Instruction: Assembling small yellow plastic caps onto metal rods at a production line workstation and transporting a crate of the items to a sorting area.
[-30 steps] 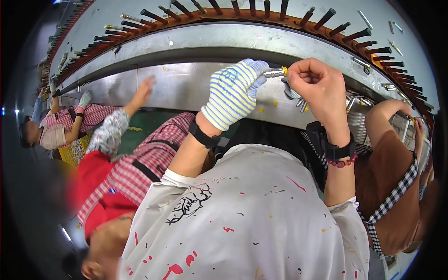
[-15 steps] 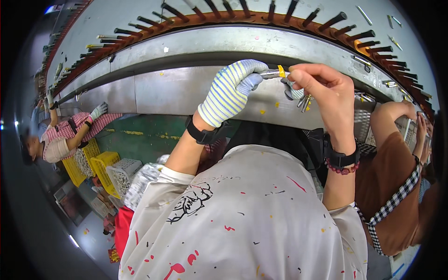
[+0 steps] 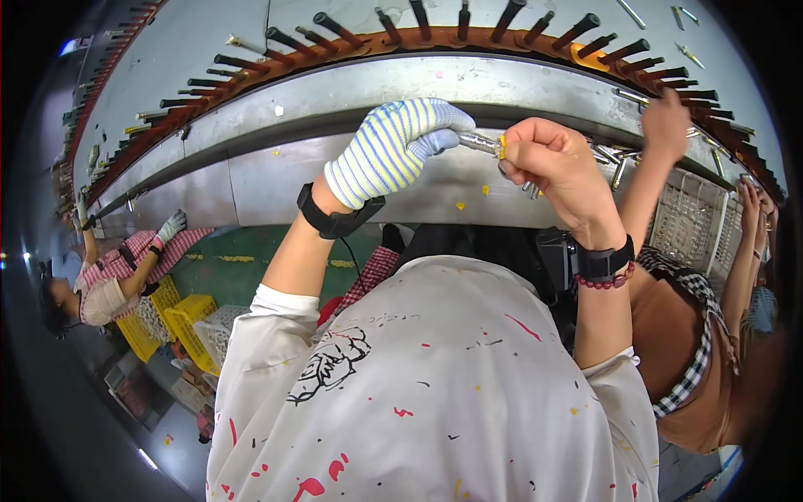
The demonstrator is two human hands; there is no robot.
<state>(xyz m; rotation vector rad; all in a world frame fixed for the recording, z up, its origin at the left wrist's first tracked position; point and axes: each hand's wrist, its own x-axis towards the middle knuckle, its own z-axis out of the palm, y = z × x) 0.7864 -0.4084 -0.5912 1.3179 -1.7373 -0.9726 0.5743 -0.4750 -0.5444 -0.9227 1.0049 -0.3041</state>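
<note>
My left hand (image 3: 393, 151), in a blue-and-yellow striped glove, is closed around a slim silver metal tube (image 3: 479, 142). The tube points right, and a small yellow strip (image 3: 502, 148) sits at its right end. My bare right hand (image 3: 556, 167) pinches that end, thumb and fingers on the yellow strip. Under the right hand's curled fingers, several small silver pieces (image 3: 530, 191) show; whether that hand holds them is unclear. Both hands are above the steel work ledge (image 3: 293, 177).
A curved brown rack (image 3: 393, 37) of upright dark-tipped rods runs along the far side. Yellow scraps (image 3: 460, 206) lie on the ledge. At right, a co-worker's hand (image 3: 665, 125) reaches over loose silver tubes beside a white basket (image 3: 690, 213). Yellow crates (image 3: 191, 330) stand on the floor at left.
My right fingers have come onto the yellow strip at the tube's end. Both hands sit slightly further left in view. A co-worker's hand at right has risen toward the rack.
</note>
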